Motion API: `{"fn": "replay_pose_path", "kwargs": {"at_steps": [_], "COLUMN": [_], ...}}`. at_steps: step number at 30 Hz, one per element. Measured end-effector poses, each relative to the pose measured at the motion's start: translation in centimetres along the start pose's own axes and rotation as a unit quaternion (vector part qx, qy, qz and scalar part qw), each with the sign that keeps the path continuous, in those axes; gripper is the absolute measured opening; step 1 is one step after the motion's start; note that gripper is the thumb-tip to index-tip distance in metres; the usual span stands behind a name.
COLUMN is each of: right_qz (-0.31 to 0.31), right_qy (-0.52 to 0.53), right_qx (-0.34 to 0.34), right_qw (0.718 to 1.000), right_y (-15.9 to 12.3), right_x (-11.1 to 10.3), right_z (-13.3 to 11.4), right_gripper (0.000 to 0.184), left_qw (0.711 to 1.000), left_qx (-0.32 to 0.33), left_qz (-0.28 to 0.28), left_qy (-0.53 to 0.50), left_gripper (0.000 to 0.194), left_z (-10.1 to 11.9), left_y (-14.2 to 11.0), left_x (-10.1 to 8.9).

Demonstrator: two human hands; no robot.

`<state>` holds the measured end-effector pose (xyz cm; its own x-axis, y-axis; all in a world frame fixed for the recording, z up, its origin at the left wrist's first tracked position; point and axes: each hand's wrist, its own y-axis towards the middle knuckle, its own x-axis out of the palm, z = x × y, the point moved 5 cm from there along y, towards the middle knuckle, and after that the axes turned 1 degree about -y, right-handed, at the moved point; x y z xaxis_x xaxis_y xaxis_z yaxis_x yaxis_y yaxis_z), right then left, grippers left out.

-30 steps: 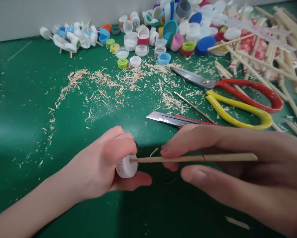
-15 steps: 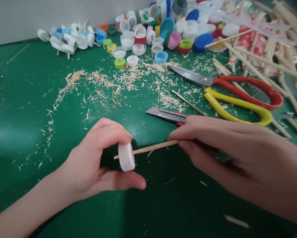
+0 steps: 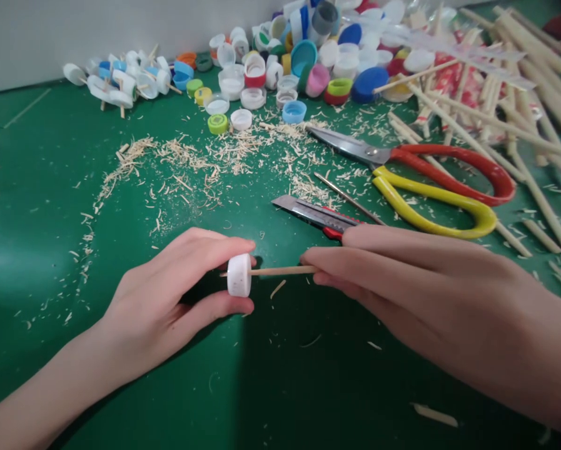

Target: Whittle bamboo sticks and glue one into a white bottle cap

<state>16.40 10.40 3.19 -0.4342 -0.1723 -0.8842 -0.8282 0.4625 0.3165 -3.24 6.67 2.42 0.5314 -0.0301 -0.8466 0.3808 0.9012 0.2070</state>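
My left hand (image 3: 181, 284) grips a white bottle cap (image 3: 239, 275), with fingers along its top and the thumb beneath. A thin wooden stick (image 3: 283, 270) runs through the cap, and its short end pokes out on the left side. My right hand (image 3: 402, 300) pinches the stick's other end between thumb and fingertips; that end is hidden by the fingers. Just beyond the right hand lies a utility knife (image 3: 313, 212) with red trim, its handle partly covered by the hand. A loose sliver of wood (image 3: 277, 289) lies below the stick.
Scissors (image 3: 383, 156) with red and yellow handles lie behind the knife, near a thin metal rod (image 3: 348, 198). Wood shavings (image 3: 205, 162) litter the green table (image 3: 36, 206). Coloured caps (image 3: 293, 112) pile up at the back, joined caps (image 3: 109, 94) at left, sticks (image 3: 538, 206) at right.
The left thumb and fingers have closed in around the cap. The right hand has moved left along with the stick, which is now more level, and the view has shifted slightly.
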Motion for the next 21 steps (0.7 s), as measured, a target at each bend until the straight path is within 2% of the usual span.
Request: {"fn": "replay_pose_path", "kwargs": {"at_steps": [9, 13, 18, 21], "right_qz": [-0.007, -0.013, 0.004, -0.007], "right_qy": [0.035, 0.060, 0.044, 0.051], "right_qx": [0.001, 0.012, 0.027, 0.038], "right_qw": [0.999, 0.998, 0.999, 0.998], "right_y": [-0.2, -0.2, -0.1, -0.1], "right_x": [1.0, 1.5, 1.6, 1.7], "right_z": [-0.5, -0.3, -0.5, -0.7], "right_gripper": [0.018, 0.022, 0.019, 0.018], "left_qw": [0.996, 0.996, 0.997, 0.997], "left_qx": [0.068, 0.070, 0.055, 0.063], "left_qz": [-0.004, 0.008, -0.003, -0.005], "left_qy": [0.051, 0.056, 0.063, 0.053], "left_gripper": [0.024, 0.024, 0.022, 0.020], "left_z": [0.9, 1.2, 1.3, 1.3], "left_y": [0.1, 0.2, 0.2, 0.2], "left_x": [0.3, 0.2, 0.2, 0.2]}}
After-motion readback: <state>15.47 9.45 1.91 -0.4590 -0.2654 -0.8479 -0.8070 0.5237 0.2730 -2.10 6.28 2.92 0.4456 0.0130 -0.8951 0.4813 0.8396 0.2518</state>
